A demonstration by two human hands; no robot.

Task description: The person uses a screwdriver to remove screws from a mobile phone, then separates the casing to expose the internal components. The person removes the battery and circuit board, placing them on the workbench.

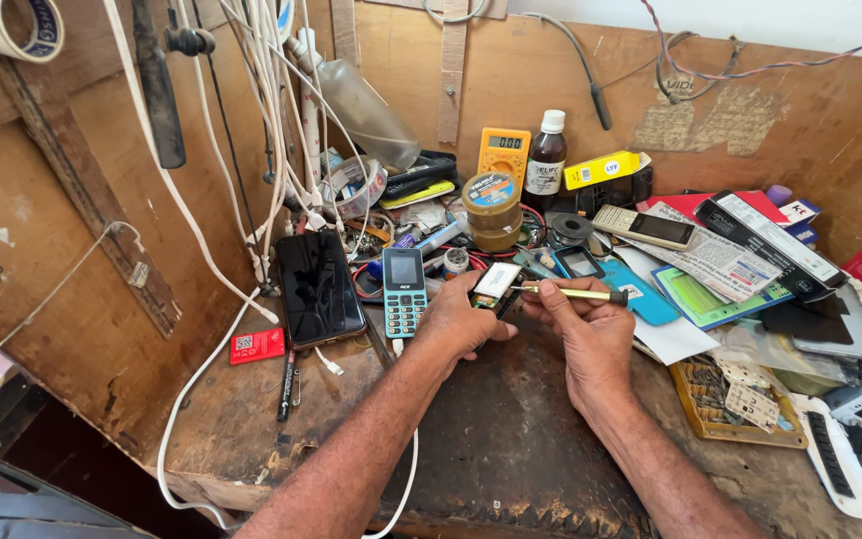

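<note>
Two bare hands meet over the middle of a cluttered wooden workbench (511, 449). The left hand (461, 321) is closed around a small white-faced phone part (496, 283), pinching it at its near end so it tilts up away from the person. The right hand (586, 324) grips a yellow-handled screwdriver (576, 292) in curled fingers, the tool lying nearly level with its tip pointing left and reaching the edge of the part; whether the tip actually touches cannot be told.

Just left of the left hand stands a teal keypad phone (404, 291), and further left a black smartphone (318, 287) leans beside hanging white cables (251, 120). Beyond the hands, away from the person, sit a stack of tape rolls (492, 210), a yellow multimeter (504, 153) and a dark bottle with a white cap (547, 155). To the right of the right hand lie papers and a green card (715, 296), and nearer the person a small wicker tray (720, 404).
</note>
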